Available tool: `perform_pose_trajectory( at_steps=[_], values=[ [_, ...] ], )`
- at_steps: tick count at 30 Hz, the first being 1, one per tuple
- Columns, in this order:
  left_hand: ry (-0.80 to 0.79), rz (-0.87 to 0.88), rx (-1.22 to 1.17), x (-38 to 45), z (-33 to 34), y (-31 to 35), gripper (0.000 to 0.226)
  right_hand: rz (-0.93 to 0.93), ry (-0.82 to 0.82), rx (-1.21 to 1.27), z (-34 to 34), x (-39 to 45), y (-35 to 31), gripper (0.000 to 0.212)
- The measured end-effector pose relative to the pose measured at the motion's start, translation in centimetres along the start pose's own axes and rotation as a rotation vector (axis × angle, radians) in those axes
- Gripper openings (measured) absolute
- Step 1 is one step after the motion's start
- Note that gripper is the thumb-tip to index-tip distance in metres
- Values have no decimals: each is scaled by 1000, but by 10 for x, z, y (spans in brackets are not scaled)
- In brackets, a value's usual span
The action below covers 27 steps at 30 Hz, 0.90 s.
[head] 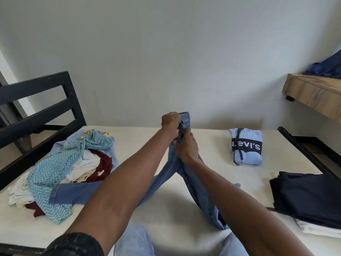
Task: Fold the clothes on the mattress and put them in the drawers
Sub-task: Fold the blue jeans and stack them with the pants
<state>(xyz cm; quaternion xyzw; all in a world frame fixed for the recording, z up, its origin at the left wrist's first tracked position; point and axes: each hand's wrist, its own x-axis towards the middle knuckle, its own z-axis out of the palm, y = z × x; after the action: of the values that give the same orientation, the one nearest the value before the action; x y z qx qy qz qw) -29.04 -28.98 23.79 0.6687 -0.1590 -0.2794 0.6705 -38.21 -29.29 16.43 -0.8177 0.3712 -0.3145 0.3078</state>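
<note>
Bare mattress (212,145) carries the jeans (199,191) at its middle. Left hand (170,124) and right hand (186,146) both clench the lifted waistband, touching; the legs hang toward the near edge, splayed apart.

Jeans (199,191): mid-blue denim, matt, stitched seams. Mattress (212,150): cream cloth cover, matt, slightly textured. Pile of clothes (62,169): soft cloth, zigzag-print teal/white fabric, maroon + off-white knit. Hoodie (246,146): light-blue cotton-looking cloth w/ printed logo. Bed frame (36,100): black, matt, scuffed paint. Shelf (313,89): wood, visible grain. Wall (166,52): smooth matt paint.
</note>
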Motion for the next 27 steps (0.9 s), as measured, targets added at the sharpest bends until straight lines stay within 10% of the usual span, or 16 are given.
perform_pose_trajectory(
  at_steps=[3, 8, 13, 15, 22, 27],
  values=[
    [-298, 64, 126, -9, -21, 14, 26, 37, 14, 70, -23, 18, 5, 25],
    [-334, 624, 1033, 15, -58, 37, 118, -129, -83, -58, -64, 62, 13, 25],
    [-436, 918, 1462, 26, -37, 45, 59, -319, -200, -203, -75, 83, -5, 27],
    [-401, 896, 1289, 24, -37, 46, 12, -287, -141, -142, -77, 83, -4, 30],
    [-185, 733, 572, 17, -35, 41, 32, -234, 396, -78, -42, 39, 27, 25],
    [-153, 685, 457, 12, -28, 46, 38, -83, 341, -136, 3, 12, 47, 30]
  ],
)
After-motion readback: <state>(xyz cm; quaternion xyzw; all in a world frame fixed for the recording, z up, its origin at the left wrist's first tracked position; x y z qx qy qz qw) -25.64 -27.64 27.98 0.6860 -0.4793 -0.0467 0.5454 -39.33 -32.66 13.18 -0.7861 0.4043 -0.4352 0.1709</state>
